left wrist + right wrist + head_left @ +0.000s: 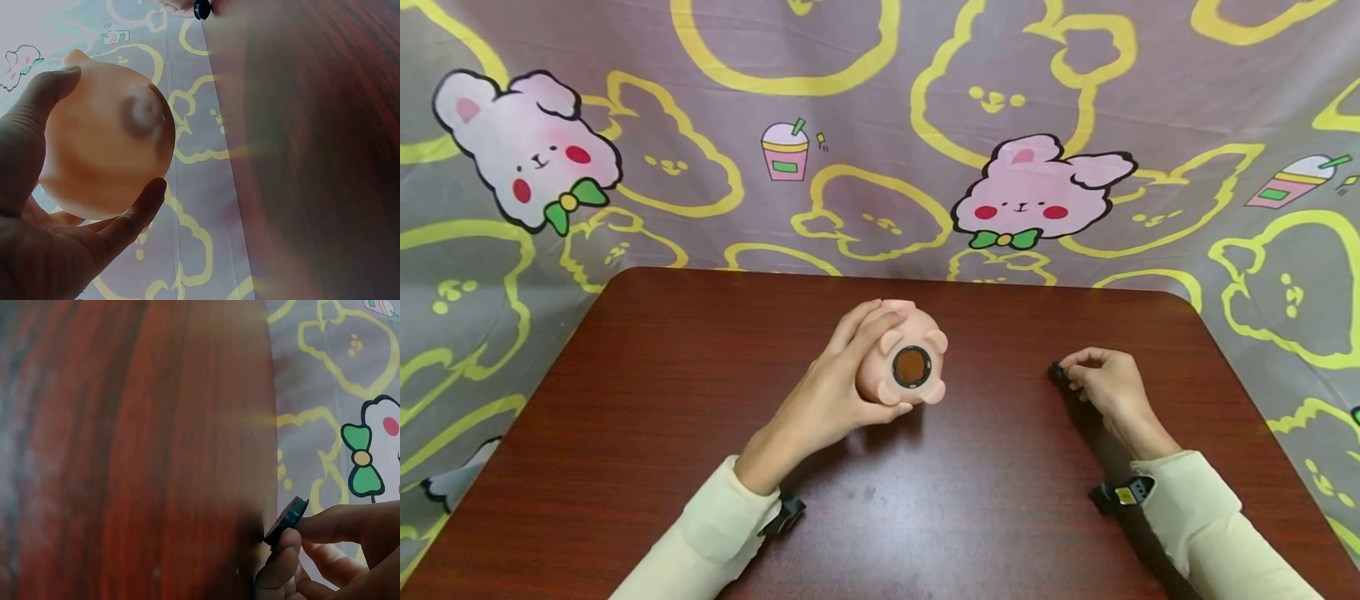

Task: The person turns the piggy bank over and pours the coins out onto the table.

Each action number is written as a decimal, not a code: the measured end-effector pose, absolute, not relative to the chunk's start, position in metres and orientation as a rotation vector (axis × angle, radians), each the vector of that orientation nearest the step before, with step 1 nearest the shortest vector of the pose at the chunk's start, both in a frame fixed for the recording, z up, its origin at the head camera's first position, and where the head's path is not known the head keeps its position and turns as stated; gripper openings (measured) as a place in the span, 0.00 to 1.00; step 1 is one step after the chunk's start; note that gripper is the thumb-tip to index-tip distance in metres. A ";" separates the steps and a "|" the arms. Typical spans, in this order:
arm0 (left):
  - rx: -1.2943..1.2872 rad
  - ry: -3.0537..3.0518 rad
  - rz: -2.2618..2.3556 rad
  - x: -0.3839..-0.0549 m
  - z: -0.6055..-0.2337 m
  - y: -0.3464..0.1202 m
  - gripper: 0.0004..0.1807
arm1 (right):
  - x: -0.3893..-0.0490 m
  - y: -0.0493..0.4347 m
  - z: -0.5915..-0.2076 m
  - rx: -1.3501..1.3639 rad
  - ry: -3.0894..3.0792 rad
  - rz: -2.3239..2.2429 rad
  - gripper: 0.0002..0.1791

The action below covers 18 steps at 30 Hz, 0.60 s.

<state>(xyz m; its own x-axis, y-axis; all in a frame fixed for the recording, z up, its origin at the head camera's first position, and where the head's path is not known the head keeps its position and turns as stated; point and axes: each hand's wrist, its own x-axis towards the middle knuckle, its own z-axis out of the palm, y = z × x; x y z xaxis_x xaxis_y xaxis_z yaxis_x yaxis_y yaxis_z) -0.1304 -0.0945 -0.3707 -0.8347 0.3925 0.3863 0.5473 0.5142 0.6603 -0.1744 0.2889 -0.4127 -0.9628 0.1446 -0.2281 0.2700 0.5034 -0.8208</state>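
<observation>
A pale pink piggy bank [882, 365] with stubby feet is tipped so that its underside faces me. In that underside is a round black-rimmed hole [912, 367], brown inside. My left hand [823, 396] grips the bank from the left, fingers over its top and thumb beneath, holding it above the table. The left wrist view shows the bank's smooth rounded side [112, 144] between thumb and fingers. To the right, my right hand [1112, 390] pinches a small round black plug [286, 522] between thumb and fingertips, low over the table and apart from the bank.
A dark reddish wooden table [647, 400] lies under both hands. Behind and beside it hangs a grey cloth [880, 125] printed with yellow outlines and rabbits. Small black devices [784, 515] sit at both wrists, by the pale sleeves [1206, 500].
</observation>
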 end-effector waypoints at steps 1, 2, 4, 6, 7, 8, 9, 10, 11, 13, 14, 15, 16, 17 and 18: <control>-0.807 -2.565 -1.221 -0.130 -0.371 -0.094 0.58 | -0.175 0.289 -0.413 0.360 2.606 -1.460 0.07; -0.807 -2.566 -1.221 -0.130 -0.371 -0.094 0.58 | -0.175 0.290 -0.414 0.355 2.608 -1.460 0.07; -0.805 -2.566 -1.217 -0.130 -0.371 -0.094 0.58 | -0.176 0.290 -0.415 0.349 2.611 -1.457 0.07; -0.805 -2.567 -1.212 -0.130 -0.370 -0.094 0.58 | -0.177 0.290 -0.416 0.346 2.617 -1.454 0.07; -0.806 -2.566 -1.213 -0.130 -0.370 -0.093 0.58 | -0.177 0.290 -0.416 0.345 2.619 -1.453 0.08; -0.807 -2.565 -1.212 -0.130 -0.370 -0.093 0.58 | -0.177 0.291 -0.416 0.345 2.621 -1.451 0.08; -0.810 -2.561 -1.215 -0.130 -0.370 -0.093 0.58 | -0.177 0.291 -0.416 0.346 2.620 -1.452 0.08; -0.811 -2.559 -1.216 -0.130 -0.370 -0.093 0.58 | -0.177 0.291 -0.416 0.348 2.620 -1.453 0.08; -0.812 -2.558 -1.219 -0.130 -0.370 -0.093 0.58 | -0.178 0.290 -0.416 0.352 2.619 -1.455 0.08; -0.811 -2.554 -1.223 -0.130 -0.371 -0.093 0.59 | -0.177 0.290 -0.416 0.356 2.617 -1.459 0.08; -0.809 -2.555 -1.225 -0.130 -0.371 -0.093 0.59 | -0.177 0.290 -0.416 0.359 2.616 -1.461 0.08; -0.806 -2.556 -1.228 -0.130 -0.372 -0.094 0.59 | -0.177 0.290 -0.415 0.361 2.615 -1.464 0.08; -0.802 -2.559 -1.228 -0.130 -0.372 -0.094 0.59 | -0.177 0.290 -0.415 0.364 2.617 -1.466 0.08; -0.798 -2.561 -1.231 -0.130 -0.372 -0.094 0.59 | -0.176 0.289 -0.414 0.364 2.621 -1.467 0.08; -0.795 -2.565 -1.233 -0.129 -0.372 -0.094 0.59 | -0.175 0.289 -0.413 0.362 2.625 -1.468 0.09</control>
